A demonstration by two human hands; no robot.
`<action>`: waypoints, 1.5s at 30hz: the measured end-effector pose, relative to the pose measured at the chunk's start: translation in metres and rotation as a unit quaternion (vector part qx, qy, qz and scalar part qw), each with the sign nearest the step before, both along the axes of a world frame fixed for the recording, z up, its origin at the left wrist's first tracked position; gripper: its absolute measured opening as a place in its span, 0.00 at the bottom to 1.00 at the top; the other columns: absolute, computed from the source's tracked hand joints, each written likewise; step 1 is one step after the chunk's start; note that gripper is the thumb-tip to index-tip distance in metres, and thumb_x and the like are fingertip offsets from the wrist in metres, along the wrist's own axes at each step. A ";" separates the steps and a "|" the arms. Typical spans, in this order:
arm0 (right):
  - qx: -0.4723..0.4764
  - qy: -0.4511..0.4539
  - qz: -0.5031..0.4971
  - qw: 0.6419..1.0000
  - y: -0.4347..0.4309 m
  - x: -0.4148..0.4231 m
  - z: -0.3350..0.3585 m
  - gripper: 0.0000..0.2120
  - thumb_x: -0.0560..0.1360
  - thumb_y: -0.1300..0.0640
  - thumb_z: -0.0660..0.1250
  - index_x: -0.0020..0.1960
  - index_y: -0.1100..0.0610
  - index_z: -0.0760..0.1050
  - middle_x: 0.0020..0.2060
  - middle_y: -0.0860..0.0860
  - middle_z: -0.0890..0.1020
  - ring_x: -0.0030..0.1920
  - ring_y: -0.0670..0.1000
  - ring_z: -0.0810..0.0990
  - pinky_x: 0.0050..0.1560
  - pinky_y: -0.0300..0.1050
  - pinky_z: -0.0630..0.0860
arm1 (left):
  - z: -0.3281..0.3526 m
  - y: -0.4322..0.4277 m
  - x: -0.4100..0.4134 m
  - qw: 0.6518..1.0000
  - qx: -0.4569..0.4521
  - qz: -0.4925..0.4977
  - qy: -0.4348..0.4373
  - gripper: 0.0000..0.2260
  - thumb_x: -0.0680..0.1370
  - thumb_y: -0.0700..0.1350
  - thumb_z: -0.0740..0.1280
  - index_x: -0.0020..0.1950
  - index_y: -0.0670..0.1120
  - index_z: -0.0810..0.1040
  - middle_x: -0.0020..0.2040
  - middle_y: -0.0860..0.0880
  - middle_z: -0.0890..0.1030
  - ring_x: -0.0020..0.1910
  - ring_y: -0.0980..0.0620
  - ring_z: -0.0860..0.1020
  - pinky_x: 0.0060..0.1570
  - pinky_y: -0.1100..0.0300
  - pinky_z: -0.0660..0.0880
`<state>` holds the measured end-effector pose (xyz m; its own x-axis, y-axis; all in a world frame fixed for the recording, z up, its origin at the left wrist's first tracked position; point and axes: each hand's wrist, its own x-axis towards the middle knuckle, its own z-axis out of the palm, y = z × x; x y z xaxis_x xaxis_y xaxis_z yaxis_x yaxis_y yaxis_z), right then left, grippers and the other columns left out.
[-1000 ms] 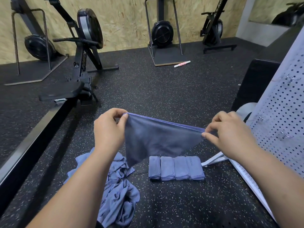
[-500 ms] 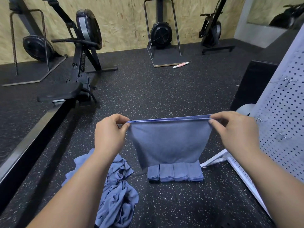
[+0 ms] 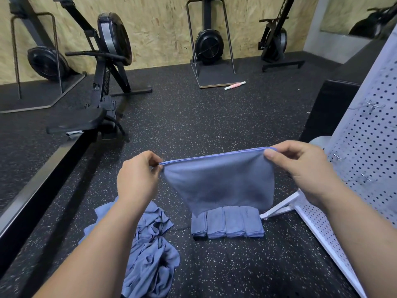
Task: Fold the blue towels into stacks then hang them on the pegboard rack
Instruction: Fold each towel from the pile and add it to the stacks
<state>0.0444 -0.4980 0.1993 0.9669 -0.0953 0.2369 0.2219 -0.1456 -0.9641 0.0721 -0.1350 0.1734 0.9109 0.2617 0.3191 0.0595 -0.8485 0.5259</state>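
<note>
Head — left hand (image 3: 137,177), right hand (image 3: 300,168) pinch towel (image 3: 219,181) (4 folded stacks (image 3: 227,224) below)

One view only: wide-angle head cam, aimed forward and down along the person's own forearms. Close range: left hand (image 3: 137,179) and right hand (image 3: 300,168) fill mid-frame, fingers pinching the top edge of a blue cloth towel (image 3: 221,181). Below the fingers: black speckled rubber floor (image 3: 214,117). Well beyond the fingertips: plywood wall (image 3: 161,29) and a black rowing machine (image 3: 111,39). Just right of the right-hand fingers: white perforated pegboard rack (image 3: 365,147), cut by the frame edge.
</note>
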 end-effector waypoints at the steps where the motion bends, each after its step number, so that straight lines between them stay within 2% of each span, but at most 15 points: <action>1: 0.030 -0.002 0.017 0.999 -0.001 -0.001 0.002 0.09 0.70 0.50 0.79 0.43 0.56 0.86 0.38 0.50 0.87 0.38 0.43 0.79 0.39 0.32 0.74 | 0.000 0.000 0.000 1.000 0.008 -0.003 -0.001 0.05 0.79 0.48 0.75 0.46 0.57 0.81 0.43 0.57 0.85 0.45 0.48 0.82 0.46 0.50 0.80; 4: 0.047 -0.002 0.011 0.999 -0.004 -0.001 0.006 0.12 0.70 0.49 0.79 0.45 0.57 0.86 0.38 0.52 0.86 0.37 0.45 0.80 0.38 0.32 0.75 | 0.000 0.000 0.002 0.999 0.048 -0.013 -0.017 0.03 0.80 0.48 0.74 0.48 0.55 0.81 0.45 0.55 0.86 0.47 0.44 0.81 0.46 0.48 0.79; 8: -0.129 -0.017 -0.084 0.988 -0.012 0.002 -0.002 0.04 0.76 0.53 0.78 0.45 0.51 0.84 0.39 0.49 0.86 0.37 0.47 0.81 0.40 0.41 0.76 | 0.001 -0.002 0.001 0.997 0.057 -0.026 -0.052 0.03 0.79 0.46 0.74 0.51 0.54 0.84 0.47 0.53 0.87 0.49 0.41 0.82 0.49 0.46 0.79; 11: -0.168 -0.027 -0.113 0.979 -0.011 0.002 -0.010 0.04 0.78 0.51 0.77 0.45 0.47 0.83 0.40 0.46 0.86 0.42 0.50 0.83 0.43 0.44 0.77 | 0.000 -0.003 0.002 0.997 0.051 -0.026 -0.050 0.04 0.79 0.45 0.73 0.52 0.54 0.86 0.46 0.52 0.87 0.49 0.42 0.83 0.49 0.48 0.79; 13: -0.147 -0.028 -0.117 0.982 -0.010 0.004 -0.011 0.04 0.78 0.52 0.76 0.46 0.48 0.82 0.41 0.47 0.86 0.42 0.49 0.83 0.43 0.42 0.76 | 0.000 -0.002 0.003 0.999 0.003 -0.022 -0.033 0.03 0.79 0.47 0.74 0.49 0.54 0.87 0.42 0.55 0.87 0.44 0.48 0.83 0.47 0.54 0.78; 15: -0.090 -0.016 -0.107 0.990 -0.011 0.007 -0.012 0.03 0.79 0.53 0.75 0.49 0.51 0.82 0.43 0.49 0.86 0.42 0.48 0.82 0.44 0.44 0.76 | 0.002 0.000 0.005 0.992 -0.112 -0.050 -0.016 0.03 0.79 0.47 0.75 0.46 0.53 0.87 0.39 0.55 0.86 0.40 0.55 0.83 0.43 0.59 0.77; 18: -0.012 0.020 -0.097 0.995 -0.014 0.010 -0.014 0.02 0.83 0.52 0.71 0.51 0.49 0.81 0.41 0.47 0.84 0.43 0.49 0.78 0.49 0.53 0.74 | 0.008 0.003 0.005 0.942 -0.319 -0.104 0.032 0.00 0.78 0.44 0.78 0.48 0.49 0.88 0.41 0.51 0.87 0.38 0.57 0.79 0.42 0.62 0.75; 21: 0.059 0.033 -0.103 0.992 -0.017 0.012 -0.014 0.05 0.82 0.48 0.70 0.52 0.49 0.81 0.38 0.51 0.79 0.43 0.54 0.72 0.49 0.56 0.69 | 0.014 0.005 0.004 0.876 -0.445 -0.169 0.081 0.08 0.75 0.47 0.80 0.50 0.45 0.88 0.42 0.50 0.85 0.42 0.52 0.77 0.49 0.58 0.73; 24: 0.100 0.038 -0.119 0.987 -0.018 0.014 -0.013 0.11 0.79 0.44 0.72 0.53 0.51 0.83 0.41 0.54 0.83 0.45 0.54 0.76 0.51 0.57 0.72 | 0.019 0.003 0.002 0.811 -0.534 -0.220 0.098 0.08 0.76 0.46 0.75 0.52 0.43 0.86 0.43 0.49 0.83 0.42 0.55 0.78 0.49 0.62 0.75; 27: 0.139 0.058 -0.138 0.979 -0.015 0.018 -0.016 0.08 0.80 0.49 0.74 0.52 0.54 0.85 0.41 0.51 0.86 0.46 0.50 0.81 0.55 0.54 0.77 | 0.019 -0.003 0.003 0.780 -0.580 -0.215 0.097 0.08 0.78 0.47 0.72 0.52 0.44 0.87 0.44 0.47 0.80 0.40 0.55 0.77 0.43 0.65 0.76; 29: 0.153 0.082 -0.160 0.972 -0.012 0.020 -0.021 0.09 0.78 0.51 0.76 0.52 0.56 0.85 0.40 0.49 0.87 0.44 0.49 0.82 0.57 0.53 0.79 | 0.013 -0.009 0.006 0.794 -0.580 -0.160 0.092 0.06 0.78 0.46 0.74 0.50 0.45 0.87 0.43 0.46 0.81 0.39 0.54 0.76 0.43 0.62 0.76; 32: 0.153 0.111 -0.181 0.965 -0.007 0.022 -0.031 0.11 0.75 0.51 0.80 0.51 0.58 0.86 0.41 0.49 0.88 0.44 0.48 0.83 0.58 0.53 0.81 | 0.001 -0.022 0.006 0.844 -0.527 -0.073 0.075 0.03 0.79 0.43 0.76 0.49 0.44 0.87 0.38 0.48 0.83 0.35 0.54 0.79 0.43 0.58 0.78; 38: 0.116 0.119 -0.156 0.974 0.024 0.013 -0.037 0.07 0.77 0.57 0.78 0.50 0.61 0.87 0.34 0.50 0.86 0.31 0.46 0.77 0.34 0.38 0.77 | -0.009 -0.058 -0.005 0.875 -0.480 -0.045 0.050 0.03 0.76 0.43 0.80 0.45 0.45 0.88 0.35 0.49 0.85 0.34 0.53 0.78 0.48 0.50 0.83; 42: 0.092 0.118 -0.115 0.982 0.049 0.006 -0.038 0.04 0.76 0.58 0.78 0.50 0.57 0.87 0.40 0.54 0.89 0.37 0.49 0.82 0.46 0.49 0.81 | -0.012 -0.084 -0.014 0.894 -0.441 -0.071 0.041 0.04 0.76 0.45 0.80 0.45 0.47 0.88 0.36 0.51 0.86 0.34 0.54 0.80 0.48 0.48 0.84; 45: 0.040 0.099 -0.086 0.991 0.066 -0.001 -0.040 0.03 0.77 0.58 0.78 0.49 0.52 0.86 0.41 0.49 0.89 0.41 0.48 0.86 0.52 0.49 0.83 | -0.015 -0.103 -0.021 0.890 -0.443 -0.089 0.061 0.03 0.76 0.44 0.80 0.47 0.47 0.88 0.38 0.50 0.88 0.36 0.54 0.82 0.52 0.43 0.83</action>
<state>0.0434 -0.4318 0.1592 0.9617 -0.2726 0.0285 0.0052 -0.0855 -0.9963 0.0514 -0.2376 0.1581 0.9769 0.2092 -0.0439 0.0674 -0.1066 0.9920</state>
